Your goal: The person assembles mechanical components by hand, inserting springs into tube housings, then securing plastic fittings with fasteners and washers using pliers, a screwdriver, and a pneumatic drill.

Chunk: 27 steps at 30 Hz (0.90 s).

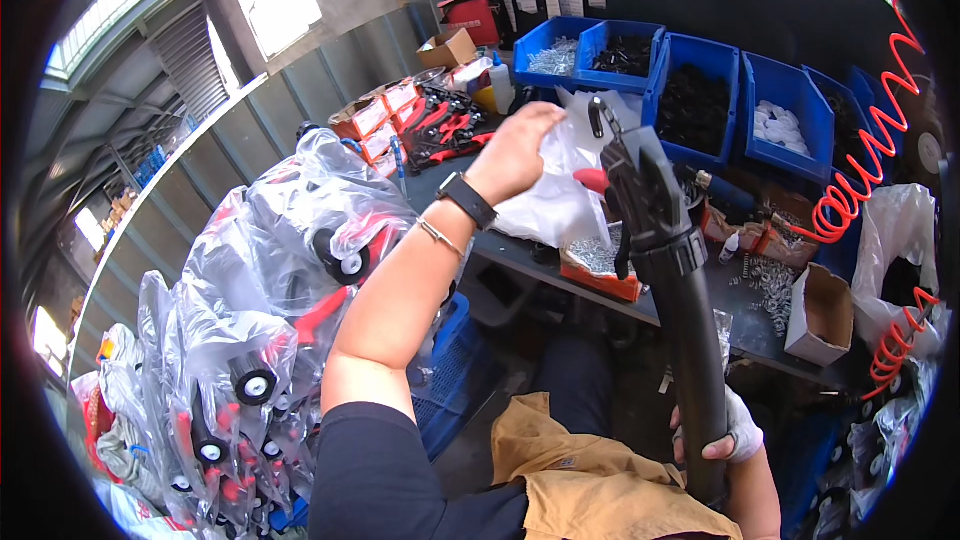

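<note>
The work in hand looks like bagging: the left hand (515, 152) pinches the top of a clear plastic bag (555, 195) beside the head of a long black tool handle (660, 270) with a red trigger, held upright over the lap. The right hand (725, 432), wrapped in white, grips its lower shaft. Next, the bag mouth likely needs spreading over the head. The handle's lower end is cut off, and the bagged wheeled parts (270, 280) at left are blurred.

Blue bins (690, 90) behind, bagged wheeled parts (280, 270) left, red coiled hose (860, 170) right.
</note>
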Each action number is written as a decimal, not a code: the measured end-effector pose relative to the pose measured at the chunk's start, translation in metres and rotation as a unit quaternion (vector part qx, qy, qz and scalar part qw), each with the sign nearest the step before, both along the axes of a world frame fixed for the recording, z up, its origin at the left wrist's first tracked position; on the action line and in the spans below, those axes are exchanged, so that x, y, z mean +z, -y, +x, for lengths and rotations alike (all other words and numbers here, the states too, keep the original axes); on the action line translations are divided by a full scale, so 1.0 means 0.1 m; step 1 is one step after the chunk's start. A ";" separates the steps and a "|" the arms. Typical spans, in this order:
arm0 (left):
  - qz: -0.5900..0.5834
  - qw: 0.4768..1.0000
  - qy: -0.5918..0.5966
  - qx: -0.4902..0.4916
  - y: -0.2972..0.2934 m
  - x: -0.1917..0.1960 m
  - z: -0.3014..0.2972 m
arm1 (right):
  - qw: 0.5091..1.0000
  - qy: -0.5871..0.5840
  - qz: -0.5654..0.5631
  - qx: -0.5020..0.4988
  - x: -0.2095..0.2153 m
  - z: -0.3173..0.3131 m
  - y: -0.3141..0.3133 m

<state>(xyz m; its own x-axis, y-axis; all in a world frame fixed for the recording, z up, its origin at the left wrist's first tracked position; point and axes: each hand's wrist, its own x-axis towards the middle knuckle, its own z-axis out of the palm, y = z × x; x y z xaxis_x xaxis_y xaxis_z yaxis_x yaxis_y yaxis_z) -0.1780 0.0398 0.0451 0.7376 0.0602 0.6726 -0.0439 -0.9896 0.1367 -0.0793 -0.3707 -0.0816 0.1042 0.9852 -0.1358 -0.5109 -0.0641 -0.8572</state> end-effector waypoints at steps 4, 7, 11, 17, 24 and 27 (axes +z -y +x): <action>-0.057 0.997 -0.055 -0.005 -0.03 0.14 -0.08 | 1.000 -0.005 -0.011 0.008 0.06 -0.06 0.07; -0.094 0.988 -0.119 -0.035 0.02 0.14 -0.05 | 1.000 -0.023 0.014 0.007 0.02 -0.05 0.02; 0.025 0.988 -0.140 -0.054 -0.05 0.13 0.09 | 0.999 -0.033 0.040 0.003 0.09 -0.09 0.05; -0.126 0.973 -0.165 -0.102 0.08 0.38 0.09 | 0.999 -0.010 0.039 -0.015 0.13 -0.12 -0.03; 0.019 0.990 0.016 -0.142 0.40 1.02 0.12 | 0.999 -0.003 0.032 0.015 0.11 -0.09 -0.27; 0.276 0.957 0.014 -0.087 0.76 0.94 0.22 | 1.000 -0.004 0.023 0.005 0.09 -0.09 -0.36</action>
